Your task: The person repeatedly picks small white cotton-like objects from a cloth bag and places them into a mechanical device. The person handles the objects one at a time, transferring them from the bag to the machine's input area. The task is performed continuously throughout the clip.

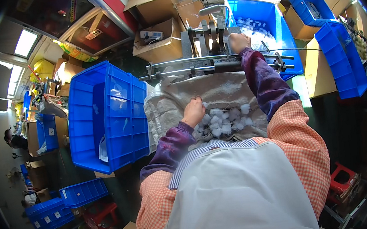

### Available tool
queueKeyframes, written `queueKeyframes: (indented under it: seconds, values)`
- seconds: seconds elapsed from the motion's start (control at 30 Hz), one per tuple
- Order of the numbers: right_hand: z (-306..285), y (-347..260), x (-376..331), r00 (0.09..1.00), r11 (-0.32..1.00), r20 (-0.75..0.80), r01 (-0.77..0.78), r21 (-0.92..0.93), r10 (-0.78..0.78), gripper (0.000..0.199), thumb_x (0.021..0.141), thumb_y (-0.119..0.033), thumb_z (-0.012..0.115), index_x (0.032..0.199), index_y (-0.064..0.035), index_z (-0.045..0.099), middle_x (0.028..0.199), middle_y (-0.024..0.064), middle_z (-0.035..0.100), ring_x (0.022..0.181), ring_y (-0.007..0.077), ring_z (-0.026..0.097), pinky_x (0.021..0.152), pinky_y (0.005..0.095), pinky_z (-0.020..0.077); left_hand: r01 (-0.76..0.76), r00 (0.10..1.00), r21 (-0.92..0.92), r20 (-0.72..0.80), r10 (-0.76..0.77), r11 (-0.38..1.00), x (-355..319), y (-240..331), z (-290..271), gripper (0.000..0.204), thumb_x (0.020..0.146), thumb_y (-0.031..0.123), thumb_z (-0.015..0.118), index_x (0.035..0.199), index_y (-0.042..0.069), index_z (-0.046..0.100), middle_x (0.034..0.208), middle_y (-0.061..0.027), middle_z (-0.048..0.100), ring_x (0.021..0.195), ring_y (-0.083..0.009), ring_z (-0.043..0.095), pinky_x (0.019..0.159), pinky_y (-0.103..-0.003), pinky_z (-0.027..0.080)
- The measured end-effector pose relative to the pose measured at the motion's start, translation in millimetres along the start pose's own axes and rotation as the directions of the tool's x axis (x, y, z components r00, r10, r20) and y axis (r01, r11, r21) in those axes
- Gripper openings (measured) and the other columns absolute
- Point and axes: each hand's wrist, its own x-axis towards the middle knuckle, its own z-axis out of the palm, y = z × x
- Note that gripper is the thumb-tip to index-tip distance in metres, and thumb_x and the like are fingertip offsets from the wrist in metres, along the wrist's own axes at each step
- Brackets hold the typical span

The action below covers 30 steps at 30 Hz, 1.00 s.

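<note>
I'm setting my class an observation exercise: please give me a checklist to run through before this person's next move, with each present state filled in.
1. Left hand beside the white pieces: ok, at the heap's left edge.
2. Left hand gripping a piece: cannot tell, the fingertips are too small to read.
3. White pieces lying in neat order: not ok, they are jumbled on the grey cloth.
4. Right hand at the machine: ok, at its right side; its grip is unclear.
5. Right purple sleeve clear of the metal rods: cannot tell, it overlaps them in this view.
</note>
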Motion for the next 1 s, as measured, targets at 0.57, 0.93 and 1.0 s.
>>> queueKeyframes:
  seconds: [0.57,0.93,1.0]
  values:
    - [15,-53,-26,0.986,0.988,-0.156,0.028,-0.151,-0.052,0.026,0.078,-0.027,0.052,0.099,-0.0132,0.06,0.104,0.0082,0.052,0.107,0.0264,0.041,0.09,0.0437,0.0269,-0.13,0.971,-0.111,-0.217,0.104,0.985,9,27,-28,0.019,0.082,0.008,0.049,0.1,0.001,0.048,0.093,-0.0188,0.049,0.083,-0.038,0.055,0.072,-0.044,0.046]
    - [-7,-13,-27,0.998,0.986,-0.058,0.001,-0.165,-0.01,0.029,0.079,-0.027,0.052,0.103,-0.0122,0.059,0.107,0.0084,0.054,0.109,0.0252,0.046,0.09,0.0451,0.0324,-0.182,0.946,-0.429,-0.323,0.038,0.885,13,20,-29,0.018,0.084,0.005,0.053,0.101,0.0,0.053,0.083,-0.0172,0.063,0.075,-0.0264,0.064,0.064,-0.033,0.05]
    - [-2,16,-17,0.997,0.995,-0.071,-0.029,-0.091,0.023,0.027,0.08,-0.025,0.051,0.102,-0.0121,0.058,0.108,0.0095,0.055,0.107,0.0241,0.05,0.09,0.0453,0.0324,-0.197,0.949,-0.472,-0.311,0.046,0.859,17,27,-30,0.016,0.085,0.005,0.053,0.101,0.0,0.053,0.08,-0.0162,0.064,0.071,-0.0231,0.065,0.061,-0.032,0.05]
